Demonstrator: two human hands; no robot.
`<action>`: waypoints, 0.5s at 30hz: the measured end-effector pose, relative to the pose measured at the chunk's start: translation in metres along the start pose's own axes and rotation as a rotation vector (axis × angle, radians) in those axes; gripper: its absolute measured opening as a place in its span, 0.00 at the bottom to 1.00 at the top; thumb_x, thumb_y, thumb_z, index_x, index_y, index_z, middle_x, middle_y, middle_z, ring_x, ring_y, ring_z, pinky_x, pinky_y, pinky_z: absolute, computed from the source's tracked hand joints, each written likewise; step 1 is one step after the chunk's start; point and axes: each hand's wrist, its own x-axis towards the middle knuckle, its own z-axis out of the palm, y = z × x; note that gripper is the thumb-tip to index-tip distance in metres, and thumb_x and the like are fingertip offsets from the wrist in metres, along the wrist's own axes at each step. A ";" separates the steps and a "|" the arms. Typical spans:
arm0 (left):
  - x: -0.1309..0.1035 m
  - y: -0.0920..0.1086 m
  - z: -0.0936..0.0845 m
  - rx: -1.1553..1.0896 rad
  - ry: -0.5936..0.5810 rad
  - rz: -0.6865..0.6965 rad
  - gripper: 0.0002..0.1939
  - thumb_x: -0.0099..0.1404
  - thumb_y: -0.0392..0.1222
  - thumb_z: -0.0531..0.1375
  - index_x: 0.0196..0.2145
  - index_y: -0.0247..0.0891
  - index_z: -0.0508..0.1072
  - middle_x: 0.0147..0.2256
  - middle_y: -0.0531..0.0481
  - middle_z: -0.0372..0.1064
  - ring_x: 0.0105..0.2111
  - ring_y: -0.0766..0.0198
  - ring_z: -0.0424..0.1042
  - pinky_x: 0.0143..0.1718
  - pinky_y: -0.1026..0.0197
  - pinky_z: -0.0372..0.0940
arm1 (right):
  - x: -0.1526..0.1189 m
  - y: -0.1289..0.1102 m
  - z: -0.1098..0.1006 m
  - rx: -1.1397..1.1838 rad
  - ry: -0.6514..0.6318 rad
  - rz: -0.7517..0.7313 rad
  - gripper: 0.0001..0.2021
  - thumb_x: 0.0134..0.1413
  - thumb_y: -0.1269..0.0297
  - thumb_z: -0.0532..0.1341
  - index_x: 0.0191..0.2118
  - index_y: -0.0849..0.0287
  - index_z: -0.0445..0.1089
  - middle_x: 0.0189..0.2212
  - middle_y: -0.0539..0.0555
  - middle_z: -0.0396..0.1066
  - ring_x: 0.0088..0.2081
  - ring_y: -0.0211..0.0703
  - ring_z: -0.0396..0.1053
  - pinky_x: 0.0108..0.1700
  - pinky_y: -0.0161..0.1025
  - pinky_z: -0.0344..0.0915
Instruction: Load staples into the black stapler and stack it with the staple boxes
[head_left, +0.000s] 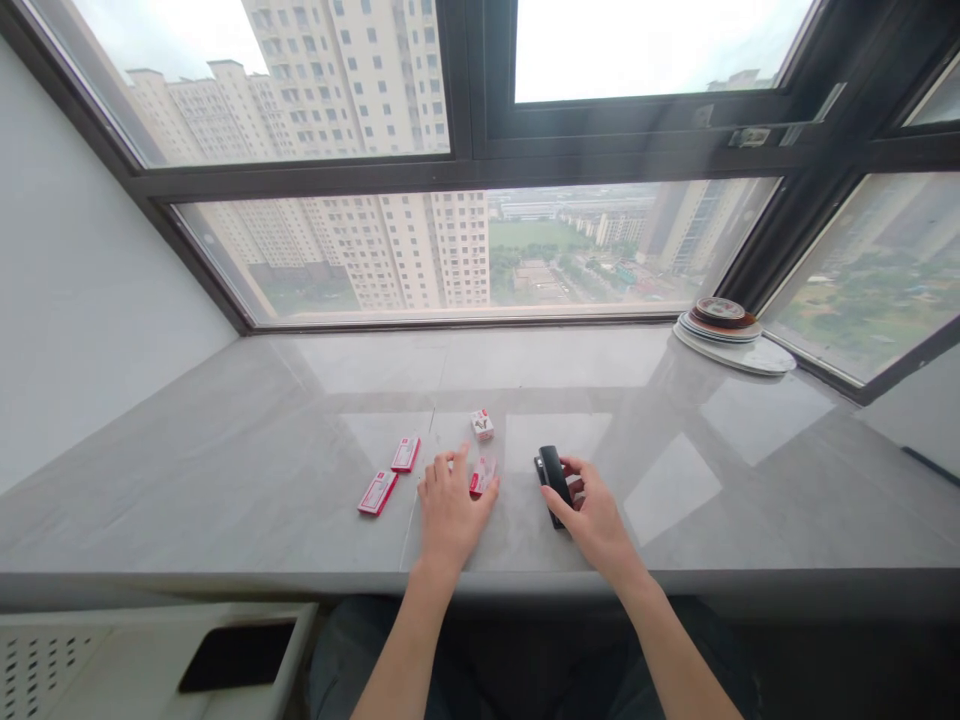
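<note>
My right hand (596, 510) grips a black stapler (553, 480) on the grey counter, thumb across its near part and fingers along its right side. My left hand (451, 505) hovers over or rests on the counter, fingers stretched and thumb spread out to the right. Between its thumb and index finger lies a small red-and-white pack (482, 474); whether the fingers touch it I cannot tell. Just beyond stands a small white box with red marks (482, 424). To the left of this hand lie two flat red-and-white boxes, the farther box (406, 454) and the nearer box (377, 493).
The glossy stone counter (262, 450) runs up to a dark-framed window (465, 178). A stack of plates (731, 340) stands in the far right corner. Below the front edge at left is a white unit (120, 660) with a dark opening.
</note>
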 end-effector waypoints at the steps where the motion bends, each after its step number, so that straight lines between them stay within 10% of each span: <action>1: -0.001 -0.003 -0.002 0.000 -0.021 -0.005 0.24 0.67 0.51 0.61 0.59 0.44 0.69 0.53 0.42 0.66 0.54 0.48 0.64 0.55 0.47 0.61 | 0.001 -0.002 -0.005 -0.030 -0.009 -0.024 0.22 0.60 0.54 0.62 0.57 0.54 0.69 0.49 0.57 0.71 0.40 0.46 0.71 0.37 0.41 0.69; 7: -0.024 0.001 -0.020 -0.156 -0.267 0.309 0.22 0.64 0.50 0.66 0.56 0.54 0.72 0.62 0.49 0.62 0.62 0.50 0.61 0.65 0.45 0.55 | 0.016 -0.019 -0.015 -0.137 -0.157 -0.204 0.18 0.61 0.63 0.58 0.55 0.51 0.73 0.51 0.56 0.72 0.53 0.51 0.70 0.50 0.44 0.68; 15: -0.035 -0.002 -0.026 -0.191 -0.325 0.378 0.32 0.66 0.50 0.64 0.65 0.52 0.63 0.67 0.49 0.60 0.68 0.51 0.57 0.70 0.43 0.48 | 0.014 -0.057 0.043 -0.275 -0.096 -0.216 0.11 0.55 0.57 0.66 0.44 0.50 0.77 0.41 0.54 0.78 0.46 0.54 0.73 0.63 0.57 0.55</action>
